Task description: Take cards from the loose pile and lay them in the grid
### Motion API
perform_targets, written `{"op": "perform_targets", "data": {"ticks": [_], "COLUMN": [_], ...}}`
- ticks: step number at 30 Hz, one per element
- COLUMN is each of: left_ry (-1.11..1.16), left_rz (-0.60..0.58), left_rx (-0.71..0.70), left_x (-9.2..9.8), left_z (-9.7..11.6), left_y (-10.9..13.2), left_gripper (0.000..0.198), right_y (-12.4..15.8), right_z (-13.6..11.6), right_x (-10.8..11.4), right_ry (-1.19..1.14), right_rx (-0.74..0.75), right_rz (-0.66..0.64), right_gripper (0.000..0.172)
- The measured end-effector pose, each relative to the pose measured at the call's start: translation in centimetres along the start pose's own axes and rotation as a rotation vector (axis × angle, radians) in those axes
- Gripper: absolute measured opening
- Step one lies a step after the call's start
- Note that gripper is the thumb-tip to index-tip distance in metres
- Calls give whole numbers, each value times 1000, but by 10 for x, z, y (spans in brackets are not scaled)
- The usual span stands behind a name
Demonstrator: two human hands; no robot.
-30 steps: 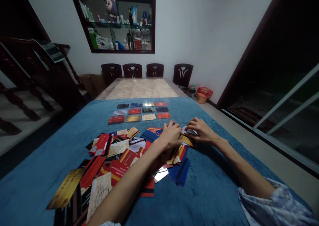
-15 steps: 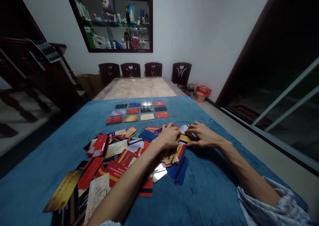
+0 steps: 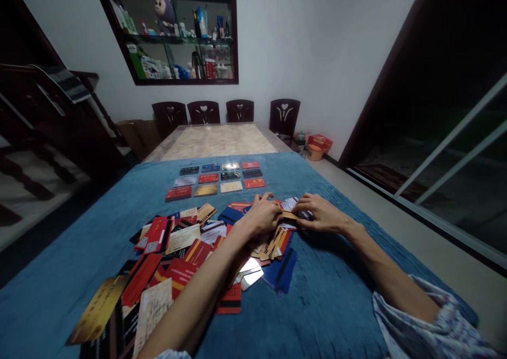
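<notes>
A loose pile of plastic cards (image 3: 178, 253) in red, gold, black and blue lies on the blue cloth (image 3: 325, 306). My left hand (image 3: 259, 216) rests curled on the pile's right end, fingers closed over several gold cards (image 3: 273, 245). My right hand (image 3: 322, 214) meets it from the right, fingers pinched on a card (image 3: 292, 215) at the heap's edge. Beyond the pile, cards lie sorted in three neat rows (image 3: 216, 178).
The bare marble table top (image 3: 216, 140) stretches beyond the cloth, with several dark chairs (image 3: 241, 111) at its far end. A wall cabinet (image 3: 174, 31) holds bottles and a plush toy. A staircase is at left, a glass door at right.
Both hands have shifted slightly left and closer together over the right end of the pile, handling the cards there. The view has drifted a little.
</notes>
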State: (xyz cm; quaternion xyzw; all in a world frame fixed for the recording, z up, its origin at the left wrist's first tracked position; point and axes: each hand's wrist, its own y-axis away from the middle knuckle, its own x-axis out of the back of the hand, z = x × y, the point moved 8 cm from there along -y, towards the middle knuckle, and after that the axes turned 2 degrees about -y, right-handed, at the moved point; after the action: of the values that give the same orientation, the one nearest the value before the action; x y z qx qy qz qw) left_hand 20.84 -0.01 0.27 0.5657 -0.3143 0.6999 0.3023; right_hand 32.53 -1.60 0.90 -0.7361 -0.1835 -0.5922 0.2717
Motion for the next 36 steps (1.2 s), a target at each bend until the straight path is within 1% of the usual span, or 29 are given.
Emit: {"op": "perform_targets", "data": {"ticks": [3, 6, 8, 13, 20, 25, 30, 33, 36], "left_ry": [19, 42, 67, 128, 200, 289, 359, 372, 359], "left_rz": [44, 73, 94, 151, 255, 314, 379, 381, 370], "left_rx": [14, 56, 89, 150, 185, 198, 208, 205, 222], "left_x": [6, 10, 13, 14, 10, 8, 11, 11, 11], "left_z": [-4, -8, -10, -16, -25, -32, -35, -35, -34], "left_y": [0, 0, 0, 0, -1, -3, -4, -4, -4], "left_gripper": [24, 23, 24, 27, 31, 34, 35, 34, 33], "right_y": [1, 0, 0, -1, -1, 1, 0, 1, 4], "right_z": [1, 7, 13, 26, 31, 37, 36, 34, 33], "right_x": [4, 7, 4, -5, -10, -8, -5, -1, 5], "right_ry": [-56, -70, -73, -69, -100, -178, -256, -285, -279], "right_rx": [13, -20, -44, -76, -6, -21, -54, -72, -70], "right_rz": [35, 94, 109, 148, 248, 333, 356, 399, 470], "right_gripper": [27, 31, 32, 27, 23, 20, 15, 15, 14]}}
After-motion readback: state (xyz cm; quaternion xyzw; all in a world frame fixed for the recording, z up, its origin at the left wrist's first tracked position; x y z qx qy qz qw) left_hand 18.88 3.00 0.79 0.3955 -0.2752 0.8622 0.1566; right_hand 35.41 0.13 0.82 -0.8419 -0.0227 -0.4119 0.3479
